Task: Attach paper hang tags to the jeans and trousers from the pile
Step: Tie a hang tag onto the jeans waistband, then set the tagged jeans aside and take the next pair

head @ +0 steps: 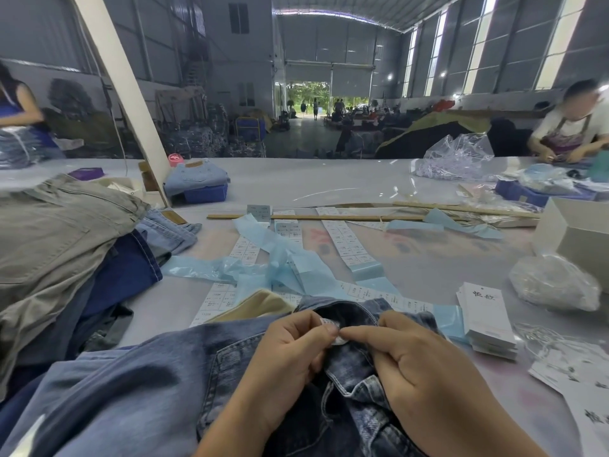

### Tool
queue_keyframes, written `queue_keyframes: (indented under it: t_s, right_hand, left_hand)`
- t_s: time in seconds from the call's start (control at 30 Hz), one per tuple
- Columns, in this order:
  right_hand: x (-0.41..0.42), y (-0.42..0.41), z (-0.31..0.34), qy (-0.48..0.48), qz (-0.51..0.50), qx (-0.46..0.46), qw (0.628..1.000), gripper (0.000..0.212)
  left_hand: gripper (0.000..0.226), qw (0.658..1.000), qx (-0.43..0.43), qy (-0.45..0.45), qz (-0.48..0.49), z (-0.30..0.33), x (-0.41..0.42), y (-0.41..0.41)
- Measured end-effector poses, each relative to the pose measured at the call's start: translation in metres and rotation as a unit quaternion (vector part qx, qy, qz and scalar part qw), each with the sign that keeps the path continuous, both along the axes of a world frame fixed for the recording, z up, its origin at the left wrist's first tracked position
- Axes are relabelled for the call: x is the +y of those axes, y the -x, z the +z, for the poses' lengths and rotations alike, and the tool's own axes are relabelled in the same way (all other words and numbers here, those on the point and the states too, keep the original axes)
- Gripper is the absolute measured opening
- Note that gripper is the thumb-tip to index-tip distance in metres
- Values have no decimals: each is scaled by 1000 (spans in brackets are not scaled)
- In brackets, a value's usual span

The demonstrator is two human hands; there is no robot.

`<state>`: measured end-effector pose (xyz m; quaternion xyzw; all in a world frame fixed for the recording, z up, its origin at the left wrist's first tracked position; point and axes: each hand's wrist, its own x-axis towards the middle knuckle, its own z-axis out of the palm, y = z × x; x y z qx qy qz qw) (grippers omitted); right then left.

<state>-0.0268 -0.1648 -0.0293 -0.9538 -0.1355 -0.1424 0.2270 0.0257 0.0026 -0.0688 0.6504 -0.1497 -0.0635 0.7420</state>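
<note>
A pair of blue jeans [138,384] lies across the near edge of the table, its waistband turned open toward me. My left hand [290,361] pinches a small white label [329,324] at the inside of the waistband. My right hand [415,367] grips the waistband fabric, its fingertips meeting the left hand's at the label. A stack of white paper hang tags [484,316] stands to the right. A pile of jeans and trousers [56,245] rises at the left.
Strips of printed sticker sheets [349,239] and blue backing paper [263,258] litter the table's middle. A clear bag of strings [553,285] and a white box [576,232] sit at right. Wooden sticks [329,217] lie farther back. Other people work at both far corners.
</note>
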Motion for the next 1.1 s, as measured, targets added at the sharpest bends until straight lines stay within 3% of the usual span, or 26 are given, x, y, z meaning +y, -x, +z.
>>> queue_keyframes:
  t_s: [0.23,0.37,0.4,0.47,0.53,0.6,0.67,0.77,0.83,0.93,1.0,1.03,1.07,1.1]
  right_hand:
    - [-3,11,3,-30,-13,28,999,33]
    - [-25,12,17,-108,-3,85,991,57]
    - [-33,11,21,-121,1,101,987,57]
    - [-40,8,34,-141,26,147,979,37]
    - [-41,3,47,-124,29,216,968,21]
    - [-40,-11,64,-38,24,202,978,16]
    - [-33,-30,90,-16,14,142,990,13]
    - [-5,-70,128,-75,31,46,996,8]
    - [25,-101,140,-89,59,56,993,11]
    - [73,-148,129,-23,51,135,989,15]
    - [97,-178,108,65,39,140,987,17]
    - [106,-192,96,122,31,128,984,18]
    - [113,-205,86,182,26,113,976,17]
    - [118,-217,75,229,23,101,968,13]
  left_hand:
    - [24,997,-49,-53,20,9,-4,17]
    - [26,980,-128,-144,-40,33,-3,29]
    - [26,968,-164,-186,-41,43,-2,30]
    - [24,928,-245,-280,9,63,-4,26]
    - [21,857,-328,-387,97,83,-8,13]
    - [15,792,-348,-479,149,100,-11,-8]
    - [16,760,-268,-581,114,105,-12,-35]
    - [24,724,-132,-676,-35,90,-22,-60]
    - [22,751,-40,-644,-137,73,-31,-69]
    - [18,834,148,-470,-248,72,-14,-92]
    - [12,857,213,-397,-249,80,21,-119]
    - [15,858,208,-428,-192,81,41,-133]
    - [21,826,171,-524,-119,82,60,-145]
    - [27,746,108,-656,-41,77,80,-157]
